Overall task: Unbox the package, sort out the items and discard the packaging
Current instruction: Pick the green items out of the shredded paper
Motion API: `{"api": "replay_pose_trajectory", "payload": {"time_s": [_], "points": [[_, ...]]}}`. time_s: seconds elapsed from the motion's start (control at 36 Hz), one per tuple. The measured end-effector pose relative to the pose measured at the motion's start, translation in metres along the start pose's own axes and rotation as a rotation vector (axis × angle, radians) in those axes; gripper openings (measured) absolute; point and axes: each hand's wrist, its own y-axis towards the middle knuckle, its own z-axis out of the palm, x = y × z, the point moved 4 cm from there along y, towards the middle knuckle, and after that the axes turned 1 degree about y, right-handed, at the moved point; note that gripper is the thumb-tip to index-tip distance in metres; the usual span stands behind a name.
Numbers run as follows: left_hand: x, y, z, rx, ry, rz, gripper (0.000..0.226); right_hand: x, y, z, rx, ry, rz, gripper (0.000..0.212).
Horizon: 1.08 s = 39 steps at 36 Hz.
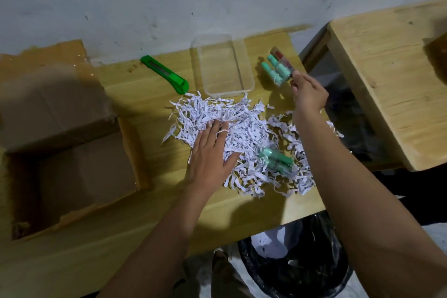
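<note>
A heap of white shredded paper (244, 128) covers the middle of the wooden table (150, 203). My left hand (212, 152) lies flat on the heap with fingers spread. Several mint-green bottles (275, 69) lie at the table's far right. My right hand (307, 92) pinches the near end of one of them, a reddish-capped bottle (284, 60). More green bottles (278, 158) lie half buried in the shreds near my right forearm. The open, empty cardboard box (70, 176) stands at the left.
A green utility knife (167, 75) and an empty clear plastic container (222, 65) lie at the back near the wall. A black-lined bin (297, 256) with some paper in it stands below the table's near right corner. A second wooden table (391, 80) is at the right.
</note>
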Motion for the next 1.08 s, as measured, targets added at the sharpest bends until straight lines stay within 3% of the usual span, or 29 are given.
{"api": "replay_pose_trajectory", "payload": {"time_s": [0.19, 0.42, 0.58, 0.69, 0.81, 1.08], "points": [[0.002, 0.000, -0.004, -0.010, -0.009, 0.003, 0.076, -0.011, 0.024, 0.024, 0.066, -0.249, -0.033, 0.005], [0.003, 0.002, -0.005, -0.005, -0.011, -0.004, 0.075, 0.006, 0.019, 0.024, 0.087, -0.572, -0.371, 0.027], [0.002, 0.002, -0.005, -0.008, 0.003, -0.019, 0.074, 0.009, 0.004, 0.025, 0.211, -0.636, -0.638, 0.019], [0.003, 0.001, -0.004, -0.020, -0.007, -0.027, 0.073, -0.001, -0.001, 0.031, 0.287, -0.673, -0.655, 0.022], [0.003, 0.001, -0.004, -0.029, -0.015, -0.024, 0.072, -0.003, -0.001, 0.034, 0.262, -0.672, -0.645, 0.027], [0.004, 0.001, -0.002, -0.033, -0.017, -0.025, 0.070, -0.004, -0.004, 0.032, 0.211, -0.555, -0.684, 0.016]]}}
